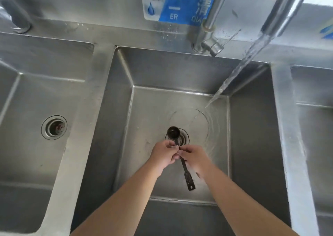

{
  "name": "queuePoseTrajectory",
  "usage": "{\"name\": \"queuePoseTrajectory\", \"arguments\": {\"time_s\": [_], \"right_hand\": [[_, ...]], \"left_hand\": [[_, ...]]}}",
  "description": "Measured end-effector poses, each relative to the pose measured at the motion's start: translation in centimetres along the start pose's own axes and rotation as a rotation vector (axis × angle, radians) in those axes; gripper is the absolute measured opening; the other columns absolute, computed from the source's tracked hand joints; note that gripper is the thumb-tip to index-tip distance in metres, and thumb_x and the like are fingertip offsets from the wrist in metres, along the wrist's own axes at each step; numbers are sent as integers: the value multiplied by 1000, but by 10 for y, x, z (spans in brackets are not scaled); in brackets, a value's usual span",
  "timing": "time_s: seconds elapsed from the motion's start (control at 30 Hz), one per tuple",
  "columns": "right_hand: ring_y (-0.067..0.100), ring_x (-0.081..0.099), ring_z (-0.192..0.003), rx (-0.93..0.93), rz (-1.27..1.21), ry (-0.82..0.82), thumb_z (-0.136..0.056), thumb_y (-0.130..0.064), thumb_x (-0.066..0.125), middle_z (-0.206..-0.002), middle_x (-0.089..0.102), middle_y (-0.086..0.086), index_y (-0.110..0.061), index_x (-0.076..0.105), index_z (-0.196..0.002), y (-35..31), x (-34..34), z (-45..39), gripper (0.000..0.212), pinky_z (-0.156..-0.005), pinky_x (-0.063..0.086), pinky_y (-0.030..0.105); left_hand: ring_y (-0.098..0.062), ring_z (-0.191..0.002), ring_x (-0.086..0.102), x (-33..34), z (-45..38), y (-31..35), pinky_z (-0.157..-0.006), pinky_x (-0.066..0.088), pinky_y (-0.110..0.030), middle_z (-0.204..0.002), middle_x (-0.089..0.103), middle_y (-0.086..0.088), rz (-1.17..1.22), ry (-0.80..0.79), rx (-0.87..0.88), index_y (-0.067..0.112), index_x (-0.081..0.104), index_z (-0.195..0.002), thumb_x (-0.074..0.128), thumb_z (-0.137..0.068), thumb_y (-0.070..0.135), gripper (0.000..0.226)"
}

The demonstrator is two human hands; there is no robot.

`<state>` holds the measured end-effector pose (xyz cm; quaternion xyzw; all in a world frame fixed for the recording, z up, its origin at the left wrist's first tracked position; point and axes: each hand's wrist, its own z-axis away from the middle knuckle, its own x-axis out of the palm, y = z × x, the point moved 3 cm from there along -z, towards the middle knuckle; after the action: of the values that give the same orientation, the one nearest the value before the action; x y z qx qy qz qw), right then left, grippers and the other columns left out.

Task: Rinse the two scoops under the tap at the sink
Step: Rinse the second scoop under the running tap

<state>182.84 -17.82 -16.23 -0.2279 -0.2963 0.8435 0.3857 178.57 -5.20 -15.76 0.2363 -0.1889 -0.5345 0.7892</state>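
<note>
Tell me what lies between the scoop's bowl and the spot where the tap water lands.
In the head view, only wet sink floor: rippling water spreads from the stream towards the drain, over which the scoop bowl is held. Nothing else lies there.

A blue sign (177, 5) with white characters and a water drop picture is fixed on the steel back wall (90, 5). At the left is another basin (27, 163) with a round drain (54, 127). At the right edge, a third basin (317, 127) shows only partly. A grey pipe (16, 10) stands at the far left.
</note>
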Motion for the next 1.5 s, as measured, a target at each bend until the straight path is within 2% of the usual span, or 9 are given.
{"name": "queuePoseTrajectory", "arguments": {"time_s": [0.27,0.4,0.53,0.7,0.9,1.03,1.27,1.37,1.5], "right_hand": [[12,40,-48,-53,-150,108,-87,-17,66,-63,58,8,-20,78,-81,-64,-75,65,14,-47,28,27],[20,48,-61,-80,-198,130,-89,-17,65,-68,65,14,-23,79,-81,-89,-96,77,17,-58,36,32],[19,44,-57,-96,-195,147,-88,-15,63,-58,59,2,-19,76,-76,-104,-108,73,18,-52,34,30],[21,56,-50,-13,-307,69,-91,-5,57,-53,63,9,-1,69,-87,-108,-108,65,13,-47,45,27],[19,54,-48,14,-403,56,-91,0,55,-52,57,7,4,64,-96,-103,-107,77,11,-42,41,24],[20,53,-46,21,-536,1,-90,4,55,-65,57,12,3,63,-100,-91,-112,92,12,-40,39,24],[22,52,-46,4,-750,35,-86,11,51,-63,60,16,6,60,-101,-66,-121,105,18,-40,35,22],[21,54,-48,-16,-917,116,-85,13,52,-61,62,19,5,60,-92,-65,-124,99,13,-39,43,21],[15,68,-55,-10,-1152,186,-86,5,59,-64,65,13,-1,61,-82,-65,-124,85,7,-49,55,18]], "left_hand": [[-10,-46,52,55,48,73,-45,42,-17,-55,57,-3,120,-75,86,8,63,-83,64,-86,1,8],[-8,-44,51,71,58,105,-48,38,-20,-52,57,-1,87,-102,130,7,64,-80,65,-85,3,7],[-9,-46,54,77,53,123,-49,45,-19,-56,60,-4,117,-60,71,6,62,-77,63,-85,1,9],[-23,-62,62,77,44,141,-54,51,-30,-87,67,-20,229,-2,105,3,55,-103,64,-86,8,20],[-16,-45,52,88,33,153,-35,38,-21,-70,60,-13,-62,116,167,0,61,-96,63,-84,2,13],[-12,-44,61,94,31,166,-36,36,-23,-68,66,-5,-168,150,239,11,62,-90,58,-90,9,5],[-7,-43,64,91,43,174,-37,36,-20,-70,70,-2,-106,145,262,20,66,-86,49,-93,0,27],[-18,-53,60,82,53,176,-40,35,-19,-76,67,-15,46,92,253,9,65,-99,43,-93,-6,26],[-32,-82,65,61,68,177,-57,46,-25,-87,67,-21,194,58,230,8,62,-86,44,-93,-8,25]]}}
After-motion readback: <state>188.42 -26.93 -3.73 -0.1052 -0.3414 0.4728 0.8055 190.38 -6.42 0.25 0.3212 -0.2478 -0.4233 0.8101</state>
